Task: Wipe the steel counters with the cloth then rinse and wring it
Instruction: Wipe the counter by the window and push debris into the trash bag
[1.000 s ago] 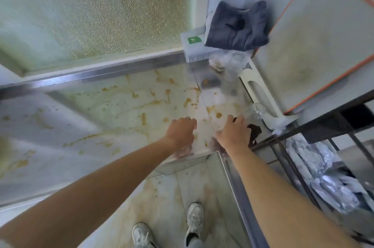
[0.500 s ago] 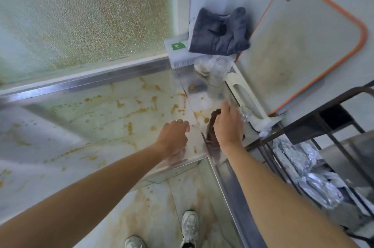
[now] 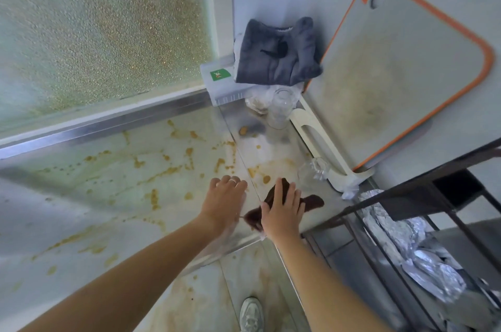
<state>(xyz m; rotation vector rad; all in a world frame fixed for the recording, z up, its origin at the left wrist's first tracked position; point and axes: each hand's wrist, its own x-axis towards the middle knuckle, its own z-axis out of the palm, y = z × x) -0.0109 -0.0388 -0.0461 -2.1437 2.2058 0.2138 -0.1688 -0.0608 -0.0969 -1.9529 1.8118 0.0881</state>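
A dark brown cloth (image 3: 311, 201) lies spread on the steel counter (image 3: 108, 196) near its front right corner. My right hand (image 3: 282, 209) presses flat on the cloth with straight fingers, covering its middle. Just to the left, my left hand (image 3: 225, 201), a ring on one finger, rests flat on the bare steel beside the cloth. Yellow-brown splatters and streaks (image 3: 168, 169) cover much of the counter.
In the back corner sit a clear box (image 3: 219, 82) with a grey towel (image 3: 276, 52) on it, clear glasses (image 3: 282, 109) and a white rack (image 3: 325, 142). An orange-rimmed cutting board (image 3: 393, 74) leans on the wall. A dark metal frame (image 3: 406, 196) and crumpled foil (image 3: 406, 250) are to the right.
My right hand moved away from the counter edge and spread the brown cloth out flat under its fingers. My left hand went from loosely curled to flat on the steel.
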